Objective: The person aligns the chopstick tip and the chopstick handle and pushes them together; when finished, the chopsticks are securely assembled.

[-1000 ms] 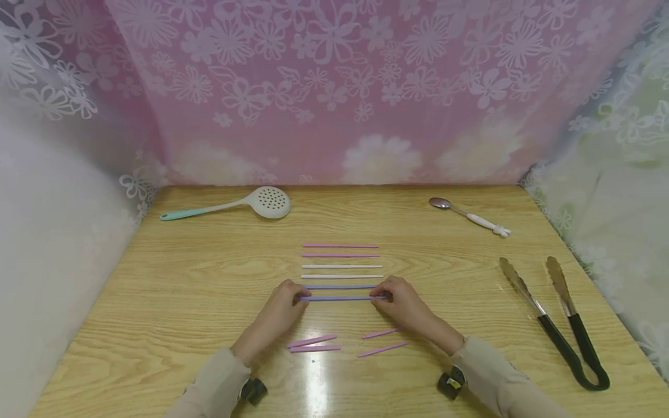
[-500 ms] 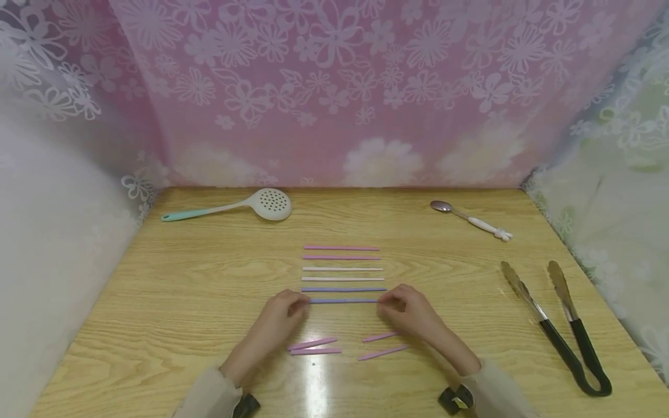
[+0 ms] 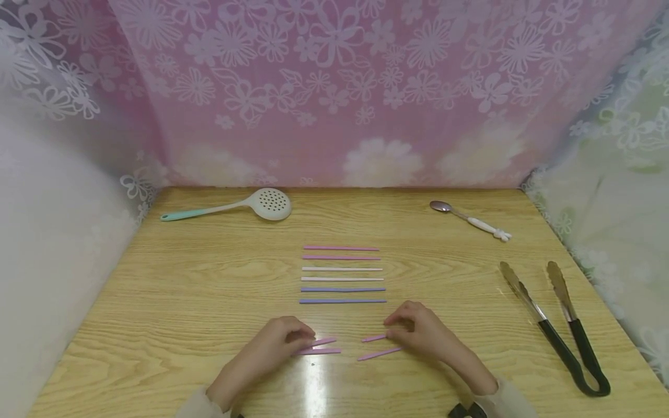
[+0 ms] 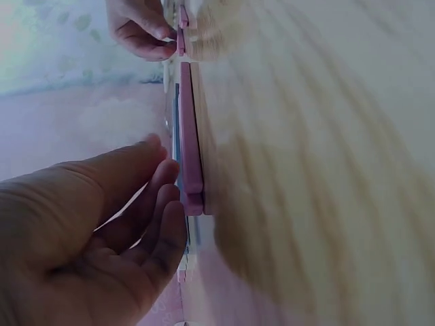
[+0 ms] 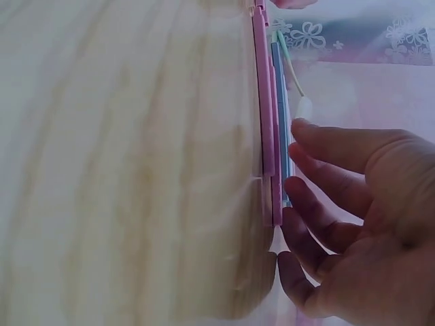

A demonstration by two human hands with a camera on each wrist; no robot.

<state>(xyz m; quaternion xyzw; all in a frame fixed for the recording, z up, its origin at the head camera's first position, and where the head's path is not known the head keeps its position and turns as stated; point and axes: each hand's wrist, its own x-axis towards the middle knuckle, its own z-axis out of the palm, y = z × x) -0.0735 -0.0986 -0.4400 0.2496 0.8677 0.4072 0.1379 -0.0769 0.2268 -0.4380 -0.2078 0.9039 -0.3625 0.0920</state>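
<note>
Three pairs of thin chopsticks lie in parallel rows mid-table: pink chopsticks [image 3: 341,249] farthest, white chopsticks [image 3: 342,279] in between, blue chopsticks [image 3: 342,301] nearest me. Closer in are two short pink sticks [image 3: 326,350] on the left and another two short pink sticks [image 3: 380,354] on the right. My left hand [image 3: 272,346] hovers over the outer ends of the left pair, its fingers relaxed; the left wrist view shows nothing held. Beside the right pair is my right hand [image 3: 425,332], fingers loosely bent and thumb apart, partly hiding the sticks' outer ends.
A skimmer [image 3: 272,203] with a mint handle lies at the back left of the wooden table [image 3: 209,273]. At the back right is a spoon [image 3: 441,206] with a white handle. Black-handled tongs [image 3: 567,342] lie spread at the right. Patterned cloth [image 3: 334,87] hangs behind.
Both hands have let go of the nearest blue chopstick, which stays in its row. They have moved back toward me, to the short pink sticks.
</note>
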